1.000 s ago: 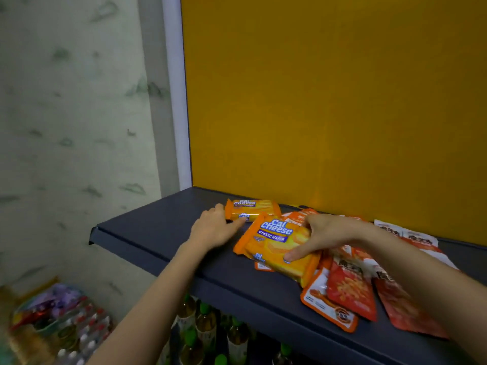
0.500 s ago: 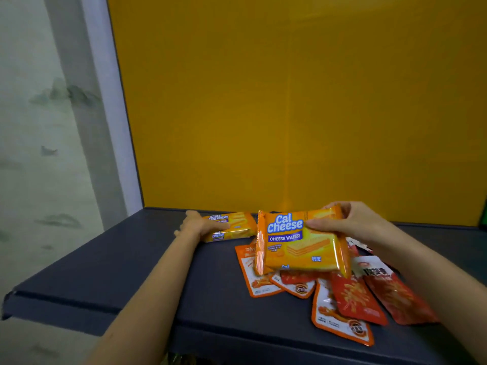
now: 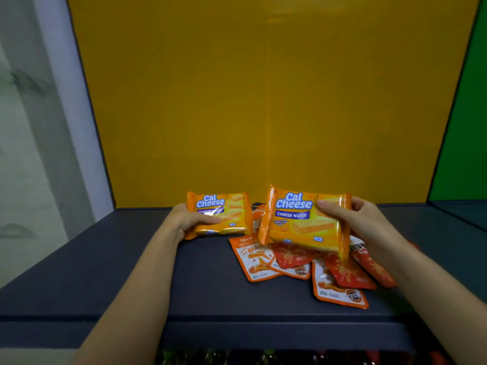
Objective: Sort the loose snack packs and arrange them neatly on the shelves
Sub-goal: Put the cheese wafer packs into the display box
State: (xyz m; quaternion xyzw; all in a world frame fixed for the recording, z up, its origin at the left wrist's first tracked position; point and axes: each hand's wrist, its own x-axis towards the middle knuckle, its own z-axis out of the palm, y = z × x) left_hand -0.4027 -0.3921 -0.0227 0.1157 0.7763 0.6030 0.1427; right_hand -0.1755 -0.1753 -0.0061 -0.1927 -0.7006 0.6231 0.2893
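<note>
While both wafer packs are held upright over the shelf (image 3: 105,272):
Left hand (image 3: 188,219): closed on left pack (image 3: 218,214), lower edge touching the shelf.
Right hand (image 3: 350,219): closed on right pack (image 3: 303,222), raised above the sachets (image 3: 303,267).
Key relation: packs side by side, long axes left-right; free shelf lies left, nearer the left hand.
Judged next: right pack is to be set beside the left one.

Dim, soft light; edges bow and blur, perhaps from motion.
</note>
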